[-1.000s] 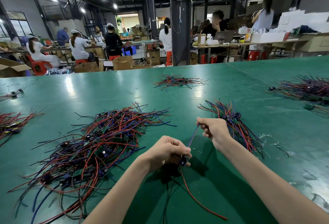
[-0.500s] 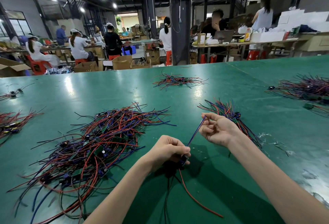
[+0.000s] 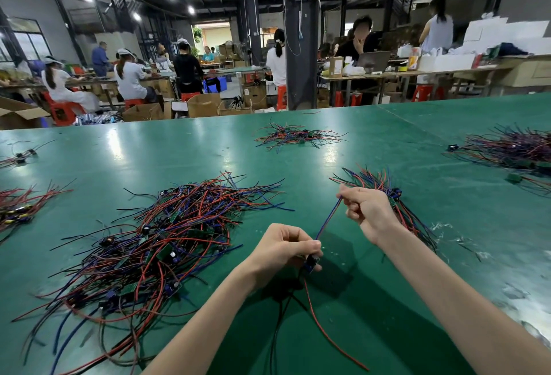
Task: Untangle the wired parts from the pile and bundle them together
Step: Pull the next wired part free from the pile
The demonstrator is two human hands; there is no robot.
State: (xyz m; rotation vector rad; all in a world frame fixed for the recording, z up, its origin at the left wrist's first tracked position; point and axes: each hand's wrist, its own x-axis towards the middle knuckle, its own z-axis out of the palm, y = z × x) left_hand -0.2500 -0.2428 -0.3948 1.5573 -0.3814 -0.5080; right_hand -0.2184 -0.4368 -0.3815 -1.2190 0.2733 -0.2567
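Pile [image 3: 155,243]: tangled red, blue and black wires with small boards lay on the green table [image 3: 179,159], left of my hands.
Left hand [image 3: 286,252]: I had its fingers clenched on a small wired part [image 3: 310,264], near centre.
Blue wire [image 3: 328,219]: ran taut between both hands.
Right hand [image 3: 368,212]: pinched the wire's far end.
Bundle [image 3: 387,192]: sorted parts lay just right, behind that hand.

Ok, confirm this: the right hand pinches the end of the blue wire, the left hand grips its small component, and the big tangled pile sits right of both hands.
Not quite. In the head view the big tangled pile of red, blue and black wires sits left of both hands. The rest holds: right hand pinches the blue wire, left hand grips its small component.
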